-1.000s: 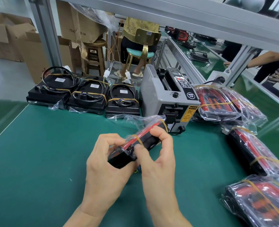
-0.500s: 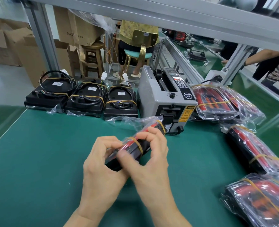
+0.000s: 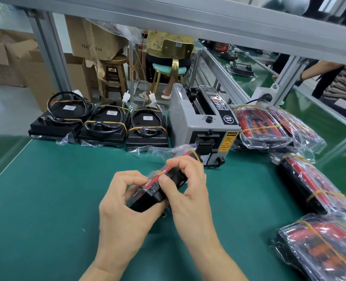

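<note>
A black and red device (image 3: 158, 189) in a clear plastic bag with yellow rubber bands sits tilted above the green mat (image 3: 46, 199), held in both hands. My left hand (image 3: 123, 211) grips its near end from below and the left. My right hand (image 3: 188, 191) curls over its top, thumb pressed on the near side, fingers at a rubber band. Thin coloured wires show beneath the device between my hands.
Three black units (image 3: 105, 126) bound with cables line the mat's far edge. A grey tape dispenser (image 3: 204, 122) stands behind my hands. Several bagged red and black devices (image 3: 314, 191) lie along the right. Cardboard boxes, a stool and people are beyond.
My right thumb and fingers have shifted along the bagged device, and the rubber band near its middle has moved. The device stays tilted in both hands at about the same spot.
</note>
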A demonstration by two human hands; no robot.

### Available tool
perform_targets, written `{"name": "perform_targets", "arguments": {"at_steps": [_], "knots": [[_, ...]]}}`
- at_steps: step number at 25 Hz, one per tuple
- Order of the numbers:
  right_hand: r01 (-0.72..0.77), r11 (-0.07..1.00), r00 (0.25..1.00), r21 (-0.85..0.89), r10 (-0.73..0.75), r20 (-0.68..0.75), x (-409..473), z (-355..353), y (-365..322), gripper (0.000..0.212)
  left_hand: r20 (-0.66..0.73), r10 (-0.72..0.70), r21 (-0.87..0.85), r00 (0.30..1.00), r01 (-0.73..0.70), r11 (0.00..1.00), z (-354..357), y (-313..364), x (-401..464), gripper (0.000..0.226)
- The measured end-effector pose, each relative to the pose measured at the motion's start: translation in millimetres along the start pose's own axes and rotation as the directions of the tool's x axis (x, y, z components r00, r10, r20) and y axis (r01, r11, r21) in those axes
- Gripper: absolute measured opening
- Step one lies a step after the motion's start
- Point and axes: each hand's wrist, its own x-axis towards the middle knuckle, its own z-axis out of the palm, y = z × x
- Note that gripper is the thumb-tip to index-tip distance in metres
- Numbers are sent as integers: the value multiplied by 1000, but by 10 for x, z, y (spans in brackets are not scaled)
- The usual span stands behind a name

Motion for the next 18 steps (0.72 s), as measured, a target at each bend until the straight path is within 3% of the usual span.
{"name": "perform_targets", "arguments": {"at_steps": [3, 6, 11, 14, 16, 18], "knots": [[7, 1000, 1000, 9, -8, 23, -16, 5, -28, 18, 5, 3, -10, 1000, -3, 1000, -9, 6, -6, 42], [28, 997, 998, -66, -24, 58, -15, -1, -54, 27, 2, 18, 1, 1000, -18, 1000, -1, 9, -3, 41], [55, 998, 991, 11, -56, 118, 45, -132, 40, 31, 10, 32, 43, 999, -32, 999, -6, 8, -11, 42], [315, 941, 942, -122, -294, 164, 64, -253, 83, 28, 34, 28, 43, 999, -30, 999, -21, 12, 12, 42], [527, 820, 840, -221, -463, 284, 134, -298, 106, 20, 40, 24, 33, 999, -25, 999, -37, 2, 29, 41], [648, 722, 743, -242, -531, 407, 236, -327, 105, 15, 43, 11, 43, 999, -13, 999, -46, -5, 41, 42]]}}
